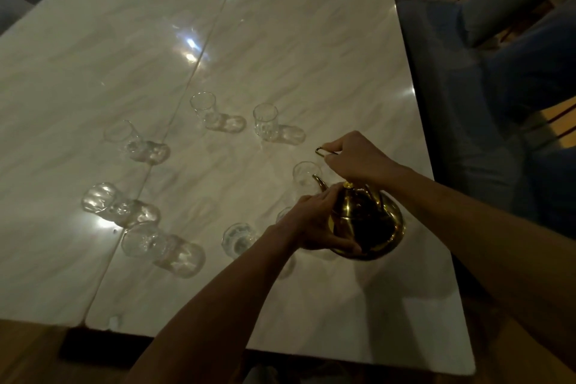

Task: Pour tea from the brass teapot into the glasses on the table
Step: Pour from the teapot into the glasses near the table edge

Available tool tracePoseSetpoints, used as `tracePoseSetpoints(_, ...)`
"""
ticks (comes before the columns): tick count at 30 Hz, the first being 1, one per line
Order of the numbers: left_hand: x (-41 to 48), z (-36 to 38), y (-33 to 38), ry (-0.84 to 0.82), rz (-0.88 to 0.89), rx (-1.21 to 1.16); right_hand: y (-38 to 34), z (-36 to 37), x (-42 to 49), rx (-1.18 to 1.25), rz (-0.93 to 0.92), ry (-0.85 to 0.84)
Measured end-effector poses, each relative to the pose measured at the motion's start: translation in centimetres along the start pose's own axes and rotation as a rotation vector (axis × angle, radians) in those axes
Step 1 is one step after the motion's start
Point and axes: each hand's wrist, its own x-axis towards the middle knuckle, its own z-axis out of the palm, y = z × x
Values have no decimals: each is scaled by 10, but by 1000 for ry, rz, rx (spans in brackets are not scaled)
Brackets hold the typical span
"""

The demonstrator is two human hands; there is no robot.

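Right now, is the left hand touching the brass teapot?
Touching. The head view shows the left hand wrapped against the brass teapot body, fingers on its side.

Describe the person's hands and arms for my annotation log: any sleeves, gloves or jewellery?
Both forearms are bare up to the frame edge, with no sleeves in view. The left hand and right hand wear no gloves. No watch or bracelet shows on either wrist; the dim light leaves rings too small to tell.

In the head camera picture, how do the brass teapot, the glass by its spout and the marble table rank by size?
1. Marble table, by far the largest.
2. Brass teapot.
3. Glass by the spout, smallest, though it stands slightly farther from the camera.
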Motion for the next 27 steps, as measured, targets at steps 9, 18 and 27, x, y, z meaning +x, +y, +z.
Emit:
tracePoseSetpoints(9,0,-1,-3,14,45,-29,-5,1,1,-15,8,-13)
tracePoseSetpoints(18,-3,0,0,7,52,-45,-8,-1,-3,-12,40,-14)
tracePoseSetpoints(27,-3,2,1,10,61,-52,-8,-1,-3,-22,42,-22)
